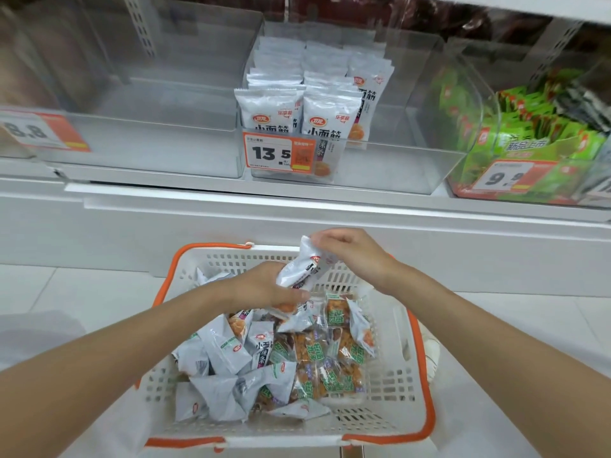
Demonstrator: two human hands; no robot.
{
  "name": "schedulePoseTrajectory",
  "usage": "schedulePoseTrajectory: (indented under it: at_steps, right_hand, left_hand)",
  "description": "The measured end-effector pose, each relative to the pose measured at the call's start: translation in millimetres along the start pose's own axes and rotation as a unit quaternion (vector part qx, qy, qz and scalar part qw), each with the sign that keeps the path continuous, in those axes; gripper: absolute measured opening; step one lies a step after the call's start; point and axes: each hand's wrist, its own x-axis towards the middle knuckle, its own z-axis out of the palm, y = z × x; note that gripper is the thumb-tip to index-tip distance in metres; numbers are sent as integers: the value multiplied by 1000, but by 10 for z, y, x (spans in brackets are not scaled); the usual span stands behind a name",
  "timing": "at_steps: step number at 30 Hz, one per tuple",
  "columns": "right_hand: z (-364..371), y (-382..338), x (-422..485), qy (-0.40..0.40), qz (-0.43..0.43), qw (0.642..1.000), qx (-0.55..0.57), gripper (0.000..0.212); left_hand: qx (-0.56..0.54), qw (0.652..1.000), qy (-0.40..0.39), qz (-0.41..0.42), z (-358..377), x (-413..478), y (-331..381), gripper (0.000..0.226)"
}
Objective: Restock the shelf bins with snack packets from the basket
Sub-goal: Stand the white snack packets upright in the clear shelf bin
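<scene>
Head view, the only one here. A white packet [302, 269] is held between both hands over the basket [185, 259]. Its lower end is wrapped by the curled fingers of the left hand [261, 285]. Its top corner is pinched by the right hand [353, 256], with the fingertips [319, 241] bunched tight on the seal. So neither hand is spread; both are closed onto that same packet.

Straight below the fingers, the basket is heaped with loose packets [228, 358]: white ones under the left wrist, clear ones [330, 355] with orange snack inside under the right wrist.

Up beyond the fingertips, a clear bin [390, 173] is seen on the shelf [297, 206]. It's partly filled with matching white packs [271, 110], stood upright behind a 13.5 price tag [276, 153]. Further right, green packs [529, 133] are stacked.
</scene>
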Motion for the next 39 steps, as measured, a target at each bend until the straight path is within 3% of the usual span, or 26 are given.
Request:
schedulePoseTrajectory:
  at_steps: [7,10,14,17,21,27,32,34,36,39]
  right_hand:
    - [40,91,8,75,-40,996,30,17]
    - [5,104,19,132,-56,988,55,16]
    - [-46,66,37,148,-63,985,56,17]
    - [-179,1,70,165,-53,982,71,18]
    - [-264,-12,68,117,-31,990,73,29]
    - [-361,8,34,101,-50,993,-23,44]
    - [-369,-53,25,101,-10,990,101,43]
    - [-374,-70,-25,53,18,991,122,49]
    - [-373,-68,-74,-9,8,994,105,38]
    - [-414,-125,-131,-24,-7,991,128,31]
  left_hand:
    - [-20,999,-33,-13,36,-37,122,18]
    - [-32,999,-34,-17,29,-43,180,27]
    - [-59,997,-40,-22,21,-21,194,50]
    - [-113,993,-30,-23,-21,4,177,40]
    - [-143,989,-27,-11,-75,-1,190,44]
    - [-172,984,-54,-12,-76,-32,213,45]
    - [-152,988,-13,7,-146,-39,314,34]
    - [-154,988,16,23,-193,-28,359,34]
    - [-154,987,35,39,-227,-30,442,28]
    - [-117,989,57,74,-248,1,623,23]
